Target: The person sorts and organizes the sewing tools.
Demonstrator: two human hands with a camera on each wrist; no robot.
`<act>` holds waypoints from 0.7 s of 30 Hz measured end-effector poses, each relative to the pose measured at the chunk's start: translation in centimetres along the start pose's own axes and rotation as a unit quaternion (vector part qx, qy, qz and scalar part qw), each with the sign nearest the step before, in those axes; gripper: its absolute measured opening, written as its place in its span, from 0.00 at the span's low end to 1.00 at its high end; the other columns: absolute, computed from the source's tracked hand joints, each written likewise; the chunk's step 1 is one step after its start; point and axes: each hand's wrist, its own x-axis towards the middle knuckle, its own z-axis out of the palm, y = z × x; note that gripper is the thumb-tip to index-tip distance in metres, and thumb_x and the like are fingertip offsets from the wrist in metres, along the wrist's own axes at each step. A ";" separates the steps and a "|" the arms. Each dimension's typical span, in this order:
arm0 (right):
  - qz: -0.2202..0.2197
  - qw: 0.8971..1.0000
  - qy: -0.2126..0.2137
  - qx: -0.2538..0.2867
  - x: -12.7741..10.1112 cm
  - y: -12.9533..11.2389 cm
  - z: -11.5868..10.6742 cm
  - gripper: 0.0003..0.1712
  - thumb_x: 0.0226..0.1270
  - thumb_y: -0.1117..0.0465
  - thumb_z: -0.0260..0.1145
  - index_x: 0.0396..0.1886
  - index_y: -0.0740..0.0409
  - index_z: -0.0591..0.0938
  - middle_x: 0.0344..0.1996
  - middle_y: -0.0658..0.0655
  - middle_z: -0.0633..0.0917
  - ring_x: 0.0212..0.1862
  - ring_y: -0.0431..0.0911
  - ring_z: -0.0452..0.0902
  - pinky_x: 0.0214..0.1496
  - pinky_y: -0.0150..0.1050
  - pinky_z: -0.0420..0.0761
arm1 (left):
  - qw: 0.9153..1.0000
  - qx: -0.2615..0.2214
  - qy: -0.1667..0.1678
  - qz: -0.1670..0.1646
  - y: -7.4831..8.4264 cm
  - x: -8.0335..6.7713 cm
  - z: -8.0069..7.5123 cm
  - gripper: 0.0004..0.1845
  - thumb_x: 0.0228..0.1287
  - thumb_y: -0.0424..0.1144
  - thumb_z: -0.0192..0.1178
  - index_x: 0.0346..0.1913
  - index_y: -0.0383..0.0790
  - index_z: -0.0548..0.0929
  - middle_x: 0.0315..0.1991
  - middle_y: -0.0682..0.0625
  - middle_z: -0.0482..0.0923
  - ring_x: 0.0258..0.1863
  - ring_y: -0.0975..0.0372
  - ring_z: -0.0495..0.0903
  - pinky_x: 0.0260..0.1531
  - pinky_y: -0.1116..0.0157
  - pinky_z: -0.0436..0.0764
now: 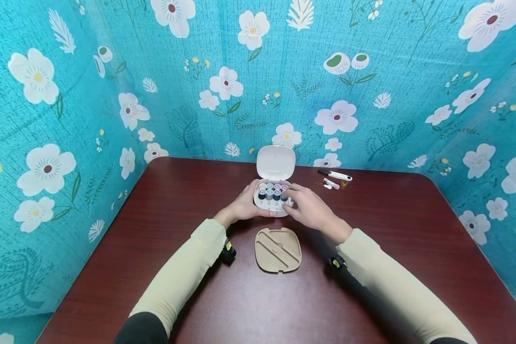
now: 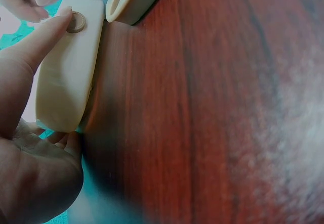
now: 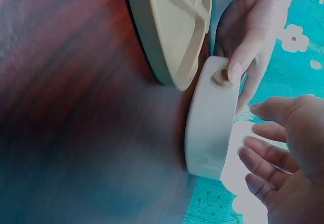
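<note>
A white sewing box [image 1: 284, 213] stands at the middle back of the table, its lid [image 1: 276, 161] raised. Two rows of thread spools [image 1: 269, 195] fill it, in dark, grey and pastel colours. My left hand [image 1: 243, 204] grips the box from its left side; in the left wrist view the thumb rests by a round brown button [image 2: 76, 23] on the front wall. Over the right end of the spools hovers my right hand [image 1: 310, 208], fingers loosely bent. The right wrist view shows nothing between those fingers [image 3: 271, 155]; whether a fingertip touches a spool I cannot tell.
A tan tray [image 1: 264, 263] with diagonal ridges lies on the dark red table [image 1: 189, 191] just in front of the box. To the back right are a black-and-white pen-like tool [image 1: 337, 175], a small pink item [image 1: 332, 184] and a small yellowish piece [image 1: 344, 183]. Patterned blue cloth hangs behind.
</note>
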 end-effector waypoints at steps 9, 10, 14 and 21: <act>-0.030 0.999 -0.017 0.006 -1.3 -1.6 0.0 0.15 0.67 0.60 0.71 0.50 0.62 0.86 0.43 0.59 0.86 0.39 0.51 0.84 0.43 0.46 0.82 | 1.000 -0.009 0.002 0.024 -0.2 0.2 0.1 0.57 0.43 0.42 0.85 0.74 0.36 0.61 0.64 0.43 0.70 0.63 0.53 0.70 0.69 0.52 0.65; -0.034 0.999 -0.021 0.004 -1.4 -1.8 0.1 0.15 0.67 0.59 0.71 0.50 0.62 0.85 0.43 0.58 0.86 0.39 0.50 0.84 0.43 0.46 0.82 | 1.000 -0.008 0.002 0.023 -0.2 0.1 0.1 0.57 0.43 0.42 0.85 0.75 0.36 0.60 0.65 0.43 0.70 0.63 0.53 0.70 0.69 0.52 0.65; -0.040 0.998 -0.040 0.005 -2.0 -2.4 0.3 0.15 0.68 0.57 0.72 0.50 0.60 0.85 0.43 0.57 0.86 0.40 0.49 0.82 0.43 0.45 0.82 | 1.000 0.003 0.001 0.010 -0.2 0.1 0.1 0.58 0.44 0.44 0.85 0.76 0.39 0.59 0.65 0.44 0.68 0.64 0.54 0.68 0.69 0.52 0.65; -0.046 0.997 -0.064 0.018 -2.7 -3.2 0.7 0.16 0.69 0.58 0.71 0.52 0.59 0.85 0.44 0.56 0.85 0.44 0.49 0.84 0.48 0.46 0.82 | 1.000 0.011 0.000 -0.003 -0.1 -0.1 0.0 0.59 0.44 0.43 0.85 0.77 0.43 0.58 0.67 0.44 0.66 0.65 0.54 0.66 0.70 0.52 0.64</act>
